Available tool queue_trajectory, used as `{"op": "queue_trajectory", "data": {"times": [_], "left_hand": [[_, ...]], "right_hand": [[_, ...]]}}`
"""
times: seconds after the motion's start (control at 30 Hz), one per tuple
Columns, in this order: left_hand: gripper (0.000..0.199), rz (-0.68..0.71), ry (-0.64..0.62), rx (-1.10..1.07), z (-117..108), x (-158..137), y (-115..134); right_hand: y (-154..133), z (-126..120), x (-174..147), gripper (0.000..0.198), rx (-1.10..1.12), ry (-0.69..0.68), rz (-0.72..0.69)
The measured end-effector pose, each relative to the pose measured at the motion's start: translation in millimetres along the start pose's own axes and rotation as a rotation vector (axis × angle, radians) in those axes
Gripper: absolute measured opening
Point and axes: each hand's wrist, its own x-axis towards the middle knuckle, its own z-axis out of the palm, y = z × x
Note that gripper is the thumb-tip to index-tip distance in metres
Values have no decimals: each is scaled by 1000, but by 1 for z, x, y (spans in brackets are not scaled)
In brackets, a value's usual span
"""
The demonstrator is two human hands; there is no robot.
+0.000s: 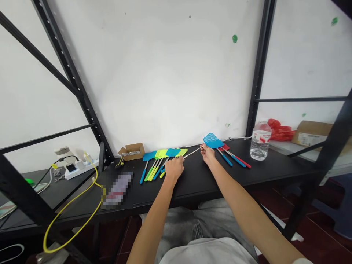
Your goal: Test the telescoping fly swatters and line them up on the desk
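A blue fly swatter is stretched between my hands over the black table. My left hand is closed round its handle end, which the fingers hide. At the other end, my right hand pinches the thin metal rod close to the mesh head. Beside my left hand lies a row of blue, green and yellow fly swatters, heads toward the wall. Right of my right hand, blue-handled fly swatters and a red-handled fly swatter lie with their heads partly overlapping.
A clear water bottle stands at the right. Toward the left are a small open cardboard box, a blurred flat packet and a looped yellow cable. Black rack posts frame the table; a white wall closes the back.
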Motion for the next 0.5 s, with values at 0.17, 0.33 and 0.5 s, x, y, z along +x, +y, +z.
{"op": "queue_trajectory", "data": {"times": [0.17,0.33,0.5], "left_hand": [[29,-1,28,4,-3,-3,-1],[30,14,51,5,-6,-5,3],[36,50,54,9,-8,-3,7]], "right_hand": [[-4,-3,-1,22,71,-63,43],[-9,1,-7,31,166,-112,72],[-9,13,-19,21,211,-197,105]]}}
